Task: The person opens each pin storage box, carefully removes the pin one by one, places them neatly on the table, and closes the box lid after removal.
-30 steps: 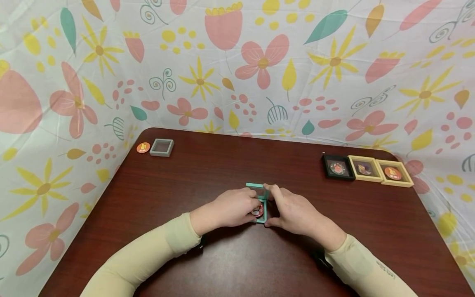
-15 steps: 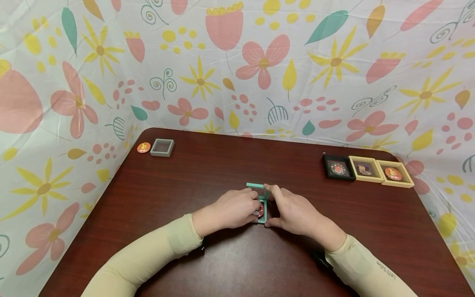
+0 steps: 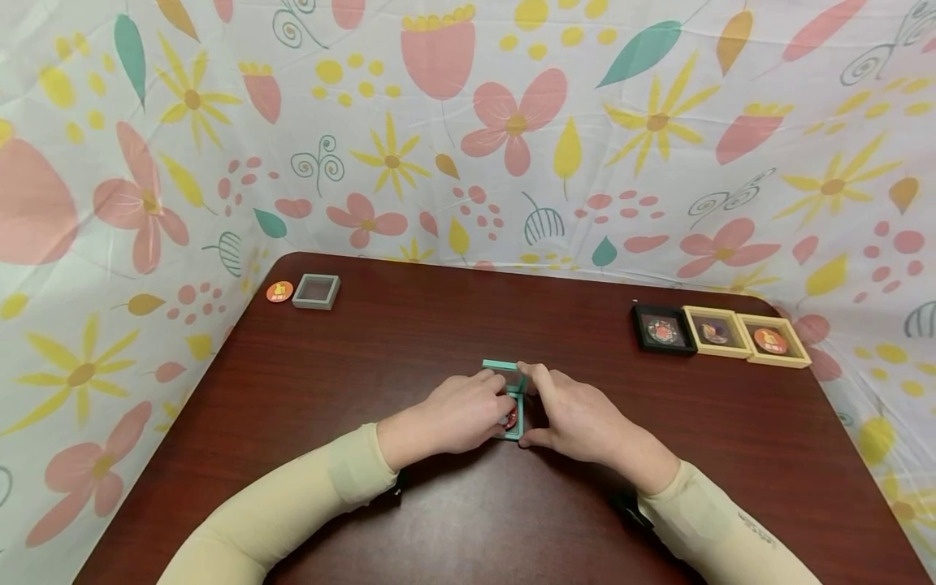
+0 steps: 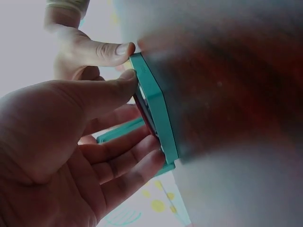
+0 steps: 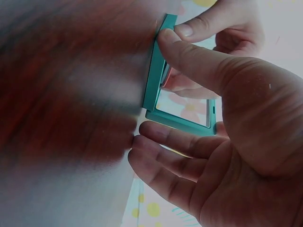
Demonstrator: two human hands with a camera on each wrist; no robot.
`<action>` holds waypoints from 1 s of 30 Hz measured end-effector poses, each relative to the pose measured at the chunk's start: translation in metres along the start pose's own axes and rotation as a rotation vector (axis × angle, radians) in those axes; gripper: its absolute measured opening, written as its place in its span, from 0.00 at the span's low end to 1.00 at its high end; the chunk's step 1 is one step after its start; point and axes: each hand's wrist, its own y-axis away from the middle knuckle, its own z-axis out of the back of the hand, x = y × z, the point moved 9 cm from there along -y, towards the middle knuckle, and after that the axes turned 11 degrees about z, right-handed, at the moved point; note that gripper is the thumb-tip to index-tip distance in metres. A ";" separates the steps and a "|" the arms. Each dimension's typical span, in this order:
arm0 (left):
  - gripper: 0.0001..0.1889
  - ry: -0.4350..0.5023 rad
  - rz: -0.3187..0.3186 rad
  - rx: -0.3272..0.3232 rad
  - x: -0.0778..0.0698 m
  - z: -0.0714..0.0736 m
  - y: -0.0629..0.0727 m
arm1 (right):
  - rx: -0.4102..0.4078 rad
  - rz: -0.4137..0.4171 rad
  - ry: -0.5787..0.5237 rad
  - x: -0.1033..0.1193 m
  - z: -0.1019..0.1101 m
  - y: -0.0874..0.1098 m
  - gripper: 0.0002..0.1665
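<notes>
A small teal display case [image 3: 521, 424] lies on the table with its hinged lid [image 3: 500, 364] raised at the back. Within its base is a red round badge [image 3: 511, 418], partly covered by my left hand [image 3: 461, 413]. In the left wrist view, thumb and fingertips pinch the badge's red edge [image 4: 145, 115], tilted in the base. My right hand [image 3: 581, 413] grips the case from the right. Its thumb presses the near corner of the base, seen in the right wrist view on the teal rim [image 5: 155, 71], and its index finger is at the lid.
A grey display case [image 3: 317, 292] and an orange round badge [image 3: 279, 292] lie at the table's back left. To the back right stand a black case [image 3: 664, 330] and two cream cases [image 3: 717, 331], each with a badge inside. A flowered cloth [image 3: 439, 211] hangs behind the table.
My left fingers have shifted slightly on the badge, hiding more of its picture. The right hand and the case have stayed in place; the head view has moved a little.
</notes>
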 end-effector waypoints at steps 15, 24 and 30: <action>0.13 0.074 0.010 -0.017 0.005 0.006 0.003 | -0.013 0.019 0.000 -0.001 -0.001 -0.002 0.64; 0.16 0.161 0.008 -0.006 0.019 0.025 0.004 | -0.014 0.013 0.001 -0.002 -0.001 -0.002 0.65; 0.20 0.267 0.001 -0.072 0.033 0.046 0.008 | -0.020 0.016 -0.001 0.000 -0.001 -0.002 0.65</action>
